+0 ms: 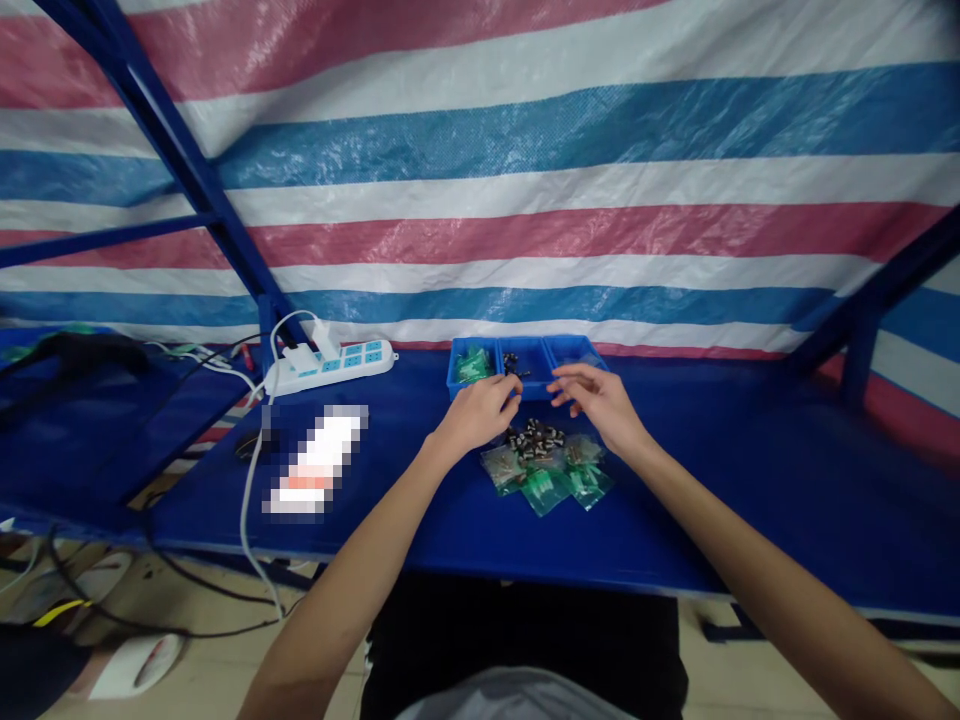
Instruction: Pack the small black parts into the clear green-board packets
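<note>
My left hand (480, 411) hovers at the front of a blue divided tray (529, 392), its fingers bent and thumb apart from them, with nothing visible in its grasp. Across from it, my right hand (596, 400) is loosely curved and open at the tray's right compartment. Green-tinted packets (473, 362) fill the left compartment, and a few small dark parts (512, 366) lie in the middle one. Below my hands sits a pile of small black-and-silver parts (534, 440). Clear bags (502, 464) and green bags (545, 488) lie in front of that pile.
A white power strip (345, 364) with plugs and cables stands on the blue table (750, 480) at the left. Nearer lies a pixelated white item (319, 465). Blue metal posts (225, 225) and a striped tarp (525, 190) stand behind. Another person's foot in a white sandal (139, 665) shows lower left.
</note>
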The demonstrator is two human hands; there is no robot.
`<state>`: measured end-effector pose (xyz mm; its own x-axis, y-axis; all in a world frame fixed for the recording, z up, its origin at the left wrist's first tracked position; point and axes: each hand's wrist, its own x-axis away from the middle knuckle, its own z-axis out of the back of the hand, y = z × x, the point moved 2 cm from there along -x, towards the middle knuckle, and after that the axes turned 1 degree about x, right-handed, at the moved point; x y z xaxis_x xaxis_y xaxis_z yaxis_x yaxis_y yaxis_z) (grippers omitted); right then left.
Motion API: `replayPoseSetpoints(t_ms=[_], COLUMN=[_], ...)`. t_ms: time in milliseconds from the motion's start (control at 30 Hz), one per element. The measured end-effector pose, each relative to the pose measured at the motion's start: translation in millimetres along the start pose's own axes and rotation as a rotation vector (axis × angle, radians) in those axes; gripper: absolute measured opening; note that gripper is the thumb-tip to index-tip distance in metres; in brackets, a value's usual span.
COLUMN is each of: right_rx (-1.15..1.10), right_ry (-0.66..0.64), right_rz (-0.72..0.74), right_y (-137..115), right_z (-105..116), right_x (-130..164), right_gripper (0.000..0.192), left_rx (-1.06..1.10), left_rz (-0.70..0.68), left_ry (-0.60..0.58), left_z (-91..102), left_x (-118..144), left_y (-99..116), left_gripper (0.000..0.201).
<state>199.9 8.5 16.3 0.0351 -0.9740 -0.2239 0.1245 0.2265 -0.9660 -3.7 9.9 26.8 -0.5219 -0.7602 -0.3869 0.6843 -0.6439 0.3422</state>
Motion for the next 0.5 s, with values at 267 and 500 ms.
replayPoseSetpoints(t_ms=[267, 500], right_rx=[0.751, 0.845], right_ry=[-0.244, -0.337], right_rz=[0.43, 0.565], right_y=[1, -2], right_z=[-22, -31], right_x=[21, 28], right_gripper=[0.018, 0.019], left_rx=[0.141, 0.048], left_rz=[0.055, 0.065], left_ry=[-0.359, -0.364], left_z=[2.2, -0.5], left_x=[2, 2], left_y=[-32, -32], left_gripper=[0.025, 0.027])
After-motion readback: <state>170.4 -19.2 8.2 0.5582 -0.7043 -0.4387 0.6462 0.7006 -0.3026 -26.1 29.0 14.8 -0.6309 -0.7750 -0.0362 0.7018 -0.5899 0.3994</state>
